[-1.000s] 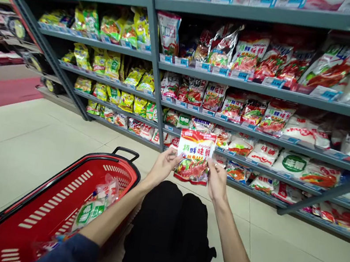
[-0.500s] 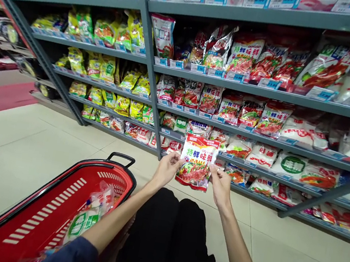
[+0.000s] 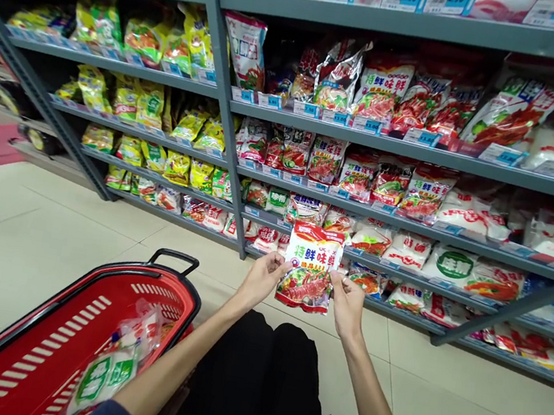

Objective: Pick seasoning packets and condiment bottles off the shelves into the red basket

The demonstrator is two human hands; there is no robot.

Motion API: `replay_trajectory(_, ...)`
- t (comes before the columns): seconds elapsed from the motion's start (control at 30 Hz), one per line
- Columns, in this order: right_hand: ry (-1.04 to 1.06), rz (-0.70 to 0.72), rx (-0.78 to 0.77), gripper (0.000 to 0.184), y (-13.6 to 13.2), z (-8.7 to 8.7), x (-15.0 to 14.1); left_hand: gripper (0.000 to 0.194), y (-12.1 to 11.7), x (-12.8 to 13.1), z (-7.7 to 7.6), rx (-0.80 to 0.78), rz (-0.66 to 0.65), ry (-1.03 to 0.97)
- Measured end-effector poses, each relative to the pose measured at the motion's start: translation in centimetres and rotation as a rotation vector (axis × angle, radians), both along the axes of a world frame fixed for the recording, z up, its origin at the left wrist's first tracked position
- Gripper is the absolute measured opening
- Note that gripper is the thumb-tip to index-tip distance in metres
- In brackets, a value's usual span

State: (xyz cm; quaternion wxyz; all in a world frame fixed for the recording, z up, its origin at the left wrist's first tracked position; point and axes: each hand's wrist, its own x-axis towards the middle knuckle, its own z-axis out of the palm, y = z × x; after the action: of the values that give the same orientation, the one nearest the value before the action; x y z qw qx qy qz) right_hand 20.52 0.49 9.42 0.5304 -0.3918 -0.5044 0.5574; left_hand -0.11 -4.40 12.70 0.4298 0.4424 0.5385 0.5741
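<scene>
I hold a red and white seasoning packet (image 3: 310, 267) upright in front of me with both hands. My left hand (image 3: 260, 280) pinches its left edge and my right hand (image 3: 347, 306) pinches its right edge. Below the packet are my knees in black trousers (image 3: 261, 382). To my left on the floor stands a red shopping basket (image 3: 44, 360) with a black handle. Inside it lie a green and white packet (image 3: 103, 377) and a clear bag.
Grey metal shelves (image 3: 404, 144) run across in front of me, packed with red and white packets on the right and yellow packets (image 3: 140, 100) on the left. Blue price tags line the shelf edges. The floor is pale tile (image 3: 29, 230), with a red strip far left.
The packet and both hands have sunk slightly in view. The whole view has drifted left and the basket sits lower and further left.
</scene>
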Motion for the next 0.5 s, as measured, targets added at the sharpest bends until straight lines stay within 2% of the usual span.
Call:
replay_trajectory(0.13, 0.023, -0.029, -0.025, 0.041, 0.4, -0.1, 0.7, 0.048, 0.0, -0.2, -0.5, -0.104, -0.155, -0.046)
replay_trajectory(0.27, -0.008, 0.017, -0.034, 0.045, 1.2, 0.8, 1.3, 0.046, 1.6, -0.3, -0.8, -0.074, -0.084, -0.043)
replay_trajectory(0.33, -0.027, 0.09, 0.007, 0.048, 1.7, 1.6, 1.4, 0.043, 3.1, -0.2, -0.8, -0.048, -0.036, -0.013)
replay_trajectory(0.43, -0.113, 0.178, 0.071, 0.066, 3.4, 2.7, 1.4, 0.036, 6.1, 0.2, -0.2, 0.005, -0.019, 0.063)
replay_trajectory(0.5, -0.21, 0.155, 0.095, 0.074, 5.5, 3.5, 1.4, 0.026, 8.9, 0.6, 0.8, 0.049, -0.01, 0.143)
